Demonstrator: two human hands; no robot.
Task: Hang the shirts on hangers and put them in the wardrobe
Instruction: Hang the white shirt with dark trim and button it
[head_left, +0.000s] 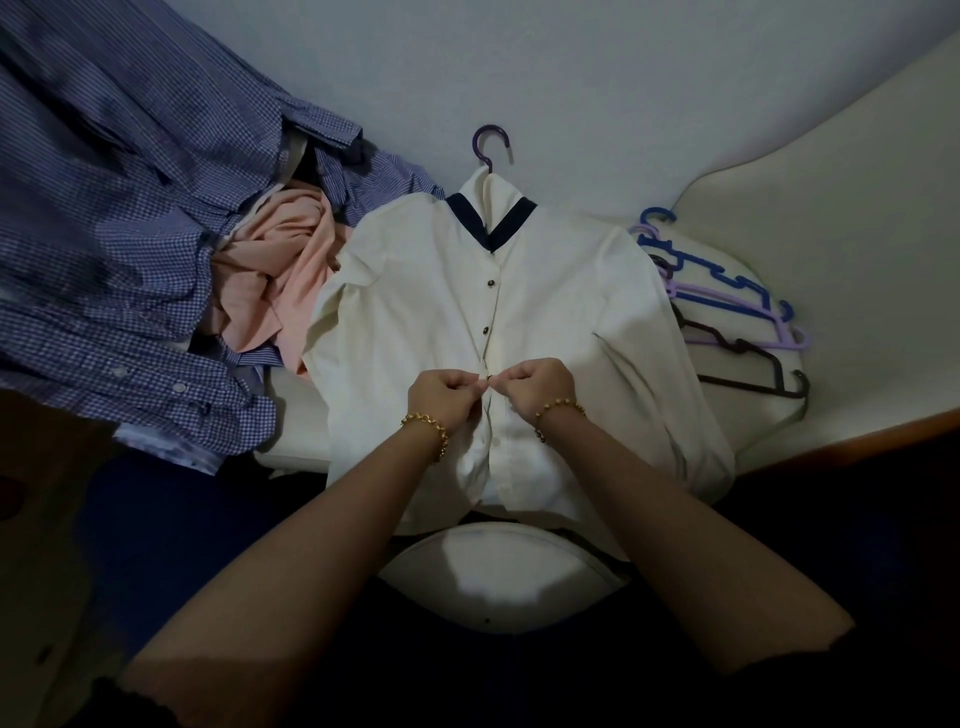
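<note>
Centre of the table (748, 415): a cream shirt (561, 322) with navy collar trim lies flat, front up, collar away from the person. A purple hanger (491, 148) is inside it; only the hook shows, sticking out past the collar. Two dark buttons (489, 283) on the upper placket are done up. Lower placket is open, its edges lying apart towards the hem.

Left hand (445, 387) and right hand (540, 382) meet at the placket, just below the second fastened button. Fingers of both are curled tight, thumb and forefinger of each pinching the shirt's front edges. A small dark button shows between the fingertips; whether it is through its hole cannot be told. A gold bracelet (426, 428) sits on each wrist. Forearms are bare.

Left of the shirt: a heap of blue checked shirts (130, 208), crumpled, unhung, with a peach garment (280, 270) bunched against them and touching the cream shirt's sleeve.

Right of the shirt: spare hangers in a loose stack on the table, a blue hanger (660, 244) farthest, a lilac hanger (727, 306) in the middle, a dark hanger (748, 364) nearest. The cream sleeve lies over their near ends.
</note>
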